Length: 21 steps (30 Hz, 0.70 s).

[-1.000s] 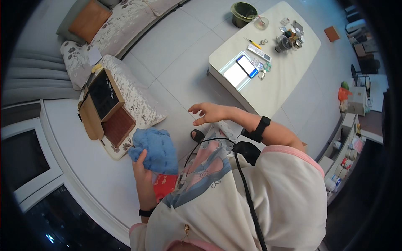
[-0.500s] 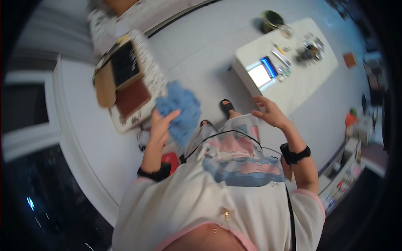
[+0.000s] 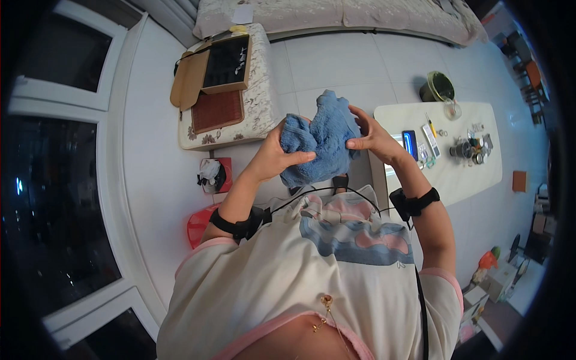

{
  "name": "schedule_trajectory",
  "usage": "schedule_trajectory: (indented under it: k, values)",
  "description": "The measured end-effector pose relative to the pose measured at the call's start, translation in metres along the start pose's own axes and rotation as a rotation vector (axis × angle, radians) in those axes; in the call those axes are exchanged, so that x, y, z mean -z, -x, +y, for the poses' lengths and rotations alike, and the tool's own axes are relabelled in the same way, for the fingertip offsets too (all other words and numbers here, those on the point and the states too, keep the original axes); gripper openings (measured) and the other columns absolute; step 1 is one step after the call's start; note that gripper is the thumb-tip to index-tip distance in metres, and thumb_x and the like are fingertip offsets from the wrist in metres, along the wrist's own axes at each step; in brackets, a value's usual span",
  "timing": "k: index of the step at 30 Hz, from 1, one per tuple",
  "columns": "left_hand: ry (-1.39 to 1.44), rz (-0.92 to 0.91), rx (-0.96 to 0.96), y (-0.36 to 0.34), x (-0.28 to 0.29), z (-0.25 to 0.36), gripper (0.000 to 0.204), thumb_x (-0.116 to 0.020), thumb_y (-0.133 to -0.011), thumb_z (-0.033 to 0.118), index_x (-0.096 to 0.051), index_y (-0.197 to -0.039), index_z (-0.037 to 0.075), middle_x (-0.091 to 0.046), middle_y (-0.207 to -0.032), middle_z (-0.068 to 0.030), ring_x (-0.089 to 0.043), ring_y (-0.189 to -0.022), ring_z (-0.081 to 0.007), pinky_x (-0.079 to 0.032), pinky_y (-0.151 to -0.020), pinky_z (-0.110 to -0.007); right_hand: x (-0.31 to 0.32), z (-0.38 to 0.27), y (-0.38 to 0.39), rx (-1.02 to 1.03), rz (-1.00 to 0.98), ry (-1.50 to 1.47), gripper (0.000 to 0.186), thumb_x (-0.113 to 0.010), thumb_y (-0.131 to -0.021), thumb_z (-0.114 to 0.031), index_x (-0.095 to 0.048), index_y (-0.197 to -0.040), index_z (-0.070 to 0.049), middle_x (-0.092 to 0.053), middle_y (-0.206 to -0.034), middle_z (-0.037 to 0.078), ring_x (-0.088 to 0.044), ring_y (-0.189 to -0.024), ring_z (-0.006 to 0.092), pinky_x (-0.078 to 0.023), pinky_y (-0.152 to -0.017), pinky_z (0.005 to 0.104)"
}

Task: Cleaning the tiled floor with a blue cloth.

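Observation:
A crumpled blue cloth [image 3: 327, 141], with a towel-like texture, is held up in front of me between both hands. My left hand [image 3: 277, 155] grips its left side, thumb across the front and the other fingers hidden behind the folds. On the right side, my right hand [image 3: 377, 141] pinches the cloth with the thumb in front and fingers at its back edge. Below the cloth, my shoes show partly on the floor.
To the right stands a white table [image 3: 444, 183] with a lit tablet [image 3: 410, 144], a yellow pen and several small metal items. A dark green bucket [image 3: 437, 88] is beyond it. At left, a floral-covered bench [image 3: 261, 72] bears an open cardboard box [image 3: 191, 75] and a brown mat [image 3: 217, 111].
My right hand has come in from the right and taken hold of the blue cloth. The cloth has moved right, to the middle in front of me. My view has turned.

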State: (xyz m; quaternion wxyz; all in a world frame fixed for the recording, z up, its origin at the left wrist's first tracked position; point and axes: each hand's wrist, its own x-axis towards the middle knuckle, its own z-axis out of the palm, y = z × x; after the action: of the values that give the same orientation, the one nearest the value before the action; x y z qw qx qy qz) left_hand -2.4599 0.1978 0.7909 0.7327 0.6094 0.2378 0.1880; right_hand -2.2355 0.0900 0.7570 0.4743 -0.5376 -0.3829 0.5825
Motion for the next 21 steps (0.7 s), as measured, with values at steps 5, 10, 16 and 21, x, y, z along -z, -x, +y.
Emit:
schedule_trajectory:
  k: [5, 10, 16, 21]
  values:
    - [-0.118, 0.051, -0.069, 0.004, -0.008, 0.008, 0.051, -0.073, -0.069, 0.006, -0.046, -0.112, 0.005, -0.050, -0.098, -0.0004, -0.048, -0.093, -0.0087, -0.039, -0.084, -0.025, 0.008, -0.007, -0.006, -0.048, -0.021, 0.067, 0.085, -0.081, -0.059, -0.026, -0.037, -0.125, 0.006, -0.049, -0.117, 0.020, -0.049, -0.107, 0.0267, -0.037, -0.094, 0.0340]
    - [-0.229, 0.219, -0.147, 0.002, -0.009, 0.013, 0.046, -0.071, -0.071, 0.008, -0.048, -0.110, 0.005, -0.052, -0.099, -0.0014, -0.049, -0.093, -0.0106, -0.039, -0.085, -0.026, 0.004, -0.024, -0.006, 0.047, 0.090, 0.052, 0.069, -0.078, -0.064, -0.025, -0.044, -0.115, 0.008, -0.054, -0.106, 0.017, -0.057, -0.094, 0.0237, -0.044, -0.085, 0.0311]
    - [-0.097, 0.456, -0.117, -0.016, 0.002, 0.012, 0.036, -0.069, -0.074, 0.010, -0.051, -0.105, 0.003, -0.057, -0.094, -0.0038, -0.054, -0.086, -0.0125, -0.044, -0.079, -0.028, 0.007, -0.026, -0.012, -0.050, 0.162, -0.155, 0.070, -0.075, -0.067, -0.026, -0.041, -0.117, 0.009, -0.053, -0.105, 0.021, -0.057, -0.093, 0.0271, -0.045, -0.084, 0.0333]
    - [0.048, 0.513, -0.074, -0.025, 0.005, 0.011, 0.036, -0.069, -0.075, 0.011, -0.050, -0.105, 0.002, -0.056, -0.093, -0.0046, -0.054, -0.086, -0.0129, -0.044, -0.079, -0.027, 0.004, -0.028, -0.017, -0.064, 0.176, -0.220, 0.072, -0.075, -0.068, -0.027, -0.039, -0.119, 0.009, -0.052, -0.106, 0.022, -0.056, -0.095, 0.0279, -0.045, -0.085, 0.0344]
